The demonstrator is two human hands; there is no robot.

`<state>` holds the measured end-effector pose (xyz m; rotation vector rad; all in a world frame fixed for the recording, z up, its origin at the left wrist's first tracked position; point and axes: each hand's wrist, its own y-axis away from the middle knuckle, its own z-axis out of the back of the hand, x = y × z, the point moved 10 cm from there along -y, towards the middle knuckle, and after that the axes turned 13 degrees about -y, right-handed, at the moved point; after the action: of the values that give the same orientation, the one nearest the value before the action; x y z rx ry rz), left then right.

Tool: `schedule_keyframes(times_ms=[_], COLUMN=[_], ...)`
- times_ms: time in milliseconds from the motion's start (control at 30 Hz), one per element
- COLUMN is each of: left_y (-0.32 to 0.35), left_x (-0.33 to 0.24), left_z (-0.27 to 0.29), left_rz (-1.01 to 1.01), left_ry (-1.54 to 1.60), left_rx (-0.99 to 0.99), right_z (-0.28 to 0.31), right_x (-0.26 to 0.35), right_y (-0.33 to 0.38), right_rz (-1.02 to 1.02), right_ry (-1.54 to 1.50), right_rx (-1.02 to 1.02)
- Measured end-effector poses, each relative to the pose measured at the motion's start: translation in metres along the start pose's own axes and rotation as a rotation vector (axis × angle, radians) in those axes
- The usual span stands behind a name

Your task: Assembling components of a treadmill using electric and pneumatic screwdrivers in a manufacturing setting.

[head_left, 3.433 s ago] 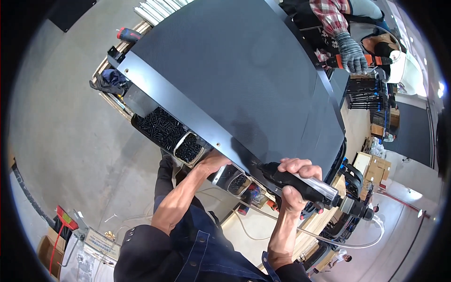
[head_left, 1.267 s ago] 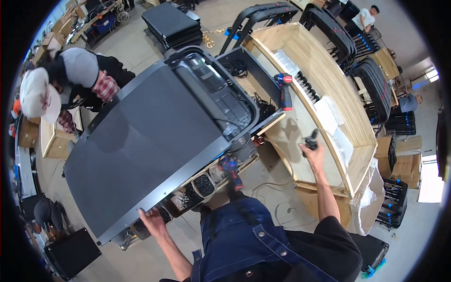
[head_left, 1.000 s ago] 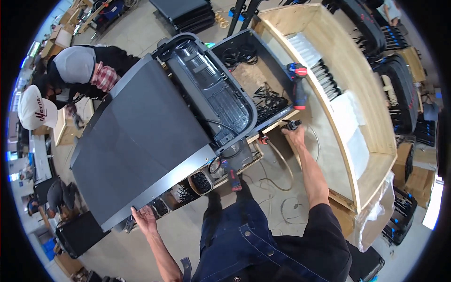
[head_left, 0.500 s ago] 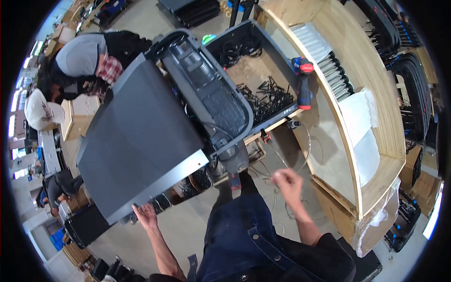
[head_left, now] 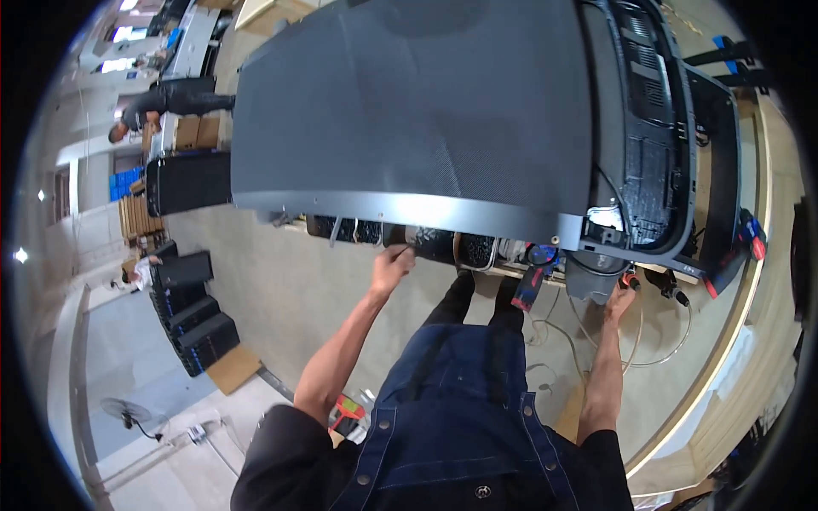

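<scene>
In front of me lies a treadmill (head_left: 409, 102) with a wide dark belt and a grey side rail (head_left: 341, 204). Its tray-like motor end (head_left: 652, 145) is uncovered on the right. My left hand (head_left: 394, 266) hangs just below the rail, by the parts bins, its fingers drawn together; whatever they may hold is too small to make out. Under the motor end, my right hand (head_left: 620, 302) has its fingers at a small orange-and-black tool (head_left: 630, 281) with a hose, seemingly closed on it; the fingertips are partly hidden.
Bins of black screws (head_left: 477, 249) line the bench below the rail. A red-and-blue cordless driver (head_left: 528, 288) hangs near my legs; another power driver (head_left: 751, 234) is at the right. Hoses (head_left: 588, 341) trail over the floor. A curved wooden crate (head_left: 741, 315) borders the right side.
My view has turned, and the treadmill now lies straight across in front of me. The left hand has left the rail and its fingers have closed. The right hand has reached the orange-and-black tool.
</scene>
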<state>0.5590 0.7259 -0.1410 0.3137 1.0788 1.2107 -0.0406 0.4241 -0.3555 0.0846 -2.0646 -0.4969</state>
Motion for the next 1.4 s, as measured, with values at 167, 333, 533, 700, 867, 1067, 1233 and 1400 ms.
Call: schedule_keyframes(times_ms=[167, 333, 533, 700, 867, 1067, 1233, 1400], left_y=[-0.068, -0.101, -0.095, -0.112, -0.12, -0.113, -0.106, -0.101], left_x=[0.003, 0.041, 0.015, 0.036, 0.048, 0.058, 0.067, 0.061], left_z=[-0.047, -0.071, -0.068, -0.055, -0.046, -0.028, -0.022, -0.009], left_rz=[-0.345, -0.277, -0.448, -0.536, -0.355, -0.149, 0.086, -0.047], left_ry=[-0.7, -0.855, -0.635, -0.404, 0.053, 0.52, 0.697, 0.672], left_rx=[-0.114, -0.025, 0.136, 0.432, 0.632, 0.805, 0.829, 0.694], right_z=[-0.02, -0.116, -0.15, -0.174, -0.195, -0.238, -0.298, -0.364], right_x=[0.033, 0.113, 0.22, 0.236, 0.248, 0.273, 0.298, 0.324], right_y=[0.01, 0.1, 0.212, 0.272, 0.32, 0.356, 0.383, 0.427], right_rz=[0.086, 0.077, 0.103, 0.046, 0.092, 0.12, 0.076, 0.371], right_ry=[0.696, 0.731, 0.284, -0.114, -0.243, -0.269, -0.796, -0.209], right_rx=[0.117, 0.038, -0.018, -0.116, -0.144, -0.173, -0.084, 0.112])
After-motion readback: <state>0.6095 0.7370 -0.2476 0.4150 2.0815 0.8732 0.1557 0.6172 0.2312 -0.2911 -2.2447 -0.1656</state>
